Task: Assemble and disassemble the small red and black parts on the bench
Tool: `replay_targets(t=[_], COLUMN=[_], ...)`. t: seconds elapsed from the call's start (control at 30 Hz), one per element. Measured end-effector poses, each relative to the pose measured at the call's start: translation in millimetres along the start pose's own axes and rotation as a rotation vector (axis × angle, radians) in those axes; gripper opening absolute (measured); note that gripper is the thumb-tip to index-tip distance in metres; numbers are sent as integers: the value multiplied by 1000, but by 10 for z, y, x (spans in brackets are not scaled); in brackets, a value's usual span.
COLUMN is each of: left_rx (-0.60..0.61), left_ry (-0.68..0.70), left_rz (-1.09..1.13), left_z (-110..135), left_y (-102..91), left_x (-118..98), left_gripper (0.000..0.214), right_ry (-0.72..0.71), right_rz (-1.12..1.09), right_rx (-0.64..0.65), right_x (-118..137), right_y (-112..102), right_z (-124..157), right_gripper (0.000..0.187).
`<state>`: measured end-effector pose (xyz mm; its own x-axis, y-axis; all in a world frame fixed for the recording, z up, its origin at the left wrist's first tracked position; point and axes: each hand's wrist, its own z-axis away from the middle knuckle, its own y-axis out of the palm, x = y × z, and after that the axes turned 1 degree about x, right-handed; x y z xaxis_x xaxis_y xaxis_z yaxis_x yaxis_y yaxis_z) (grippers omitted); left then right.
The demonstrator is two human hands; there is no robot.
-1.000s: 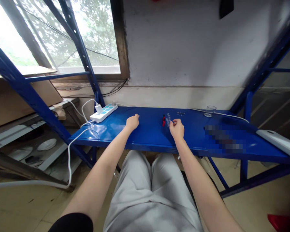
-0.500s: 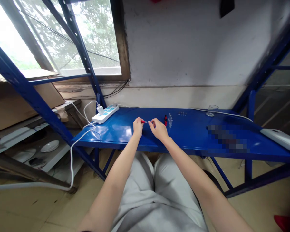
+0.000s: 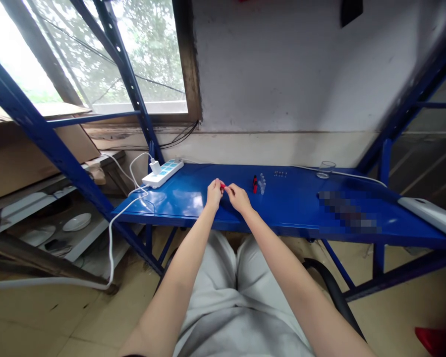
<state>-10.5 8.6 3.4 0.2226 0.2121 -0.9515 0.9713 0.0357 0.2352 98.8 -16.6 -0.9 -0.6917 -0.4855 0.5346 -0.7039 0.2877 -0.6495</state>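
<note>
Tabletop (image 3: pixel 297 208) glossy, smooth metal; trousers (image 3: pixel 216 263) matt cloth.

Power strip (image 3: pixel 164 174), perhaps a plate (image 3: pixel 77 222)

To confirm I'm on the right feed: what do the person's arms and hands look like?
The left hand and right hand are ungloved, with no watch or bracelet visible. Both forearms are bare; a sliver of dark cloth, probably a sleeve edge, shows on the left arm.
</note>
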Motion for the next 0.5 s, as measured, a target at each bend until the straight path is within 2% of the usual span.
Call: replay_targets(t=[0.3, 0.5], left_rx=[-19, -32], left_ry=[-6, 19], left_rz=[26, 37], left_z=[11, 15], left_y=[-10, -26], left_x=[-17, -27], left_gripper=[33, 34], right_ry=[-41, -18], right_rz=[5, 3], right_rx=[-30, -28], right_x=[23, 52], right_y=[-11, -26], right_z=[16, 25], right_gripper=[30, 31])
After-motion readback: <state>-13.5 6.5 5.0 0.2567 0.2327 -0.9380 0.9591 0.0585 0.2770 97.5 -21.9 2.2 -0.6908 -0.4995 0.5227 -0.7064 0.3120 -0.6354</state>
